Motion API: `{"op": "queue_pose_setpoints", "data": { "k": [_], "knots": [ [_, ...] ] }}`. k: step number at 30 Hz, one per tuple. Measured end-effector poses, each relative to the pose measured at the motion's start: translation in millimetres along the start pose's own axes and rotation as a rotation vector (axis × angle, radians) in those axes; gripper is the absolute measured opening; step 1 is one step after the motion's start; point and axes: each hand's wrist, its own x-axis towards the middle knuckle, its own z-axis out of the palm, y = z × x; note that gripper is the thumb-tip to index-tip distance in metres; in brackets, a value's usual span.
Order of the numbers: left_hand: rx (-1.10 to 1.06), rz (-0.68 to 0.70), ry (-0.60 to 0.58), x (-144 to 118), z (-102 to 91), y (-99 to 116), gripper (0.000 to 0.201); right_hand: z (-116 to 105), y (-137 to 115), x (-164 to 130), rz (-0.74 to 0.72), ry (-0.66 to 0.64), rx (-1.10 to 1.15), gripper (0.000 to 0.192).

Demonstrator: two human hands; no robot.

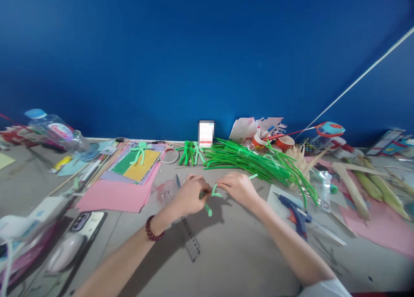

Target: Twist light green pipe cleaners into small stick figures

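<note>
Over the middle of the table, my left hand (194, 194) is closed on a bent pale green pipe cleaner (216, 194), whose one end pokes out below the fingers. My right hand (237, 187) pinches the same fuzzy piece from the other side, and a pale green tip shows past the back of that hand. The fingers hide where the parts join. A clear ruler (190, 241) lies beneath my left wrist. Behind my hands, several small pipe cleaner figures (190, 153) lean near the wall, beside a pile of bright green pipe cleaners (246, 159).
Pink paper (119, 195) lies left under coloured sheets and another pale green figure (139, 152). A phone (87, 228) carries a white mouse (66, 251). A plastic bottle (54, 126) tilts at the back left. At right are a blue glue gun (294, 213) and corn husks (355, 189).
</note>
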Motion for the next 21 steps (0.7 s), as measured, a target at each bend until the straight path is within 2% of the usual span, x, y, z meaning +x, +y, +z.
{"op": "queue_pose_setpoints", "data": {
  "k": [4, 8, 15, 17, 21],
  "knots": [
    [0.036, -0.090, 0.098, 1.2, 8.7, -5.5, 0.014, -2.7, -10.9, -4.5, -0.071, 0.027, -0.073, 0.017],
    [-0.031, -0.174, 0.225, 4.9, 12.3, -15.7, 0.010, 0.3, -20.5, -7.4, -0.047, 0.049, -0.089, 0.016],
    [-0.468, -0.216, 0.196, 9.0, -1.5, -23.9, 0.020, 12.0, -20.3, -4.2, 0.129, -0.013, -0.004, 0.013],
    [-0.463, -0.205, 0.185, 9.1, -4.9, -23.4, 0.021, 12.5, -16.9, -2.7, 0.143, -0.010, 0.011, 0.013],
    [-0.345, -0.157, 0.237, 8.7, -8.0, -21.8, 0.020, 12.2, -13.7, -1.8, 0.128, 0.006, 0.051, 0.014]
  ]
}}
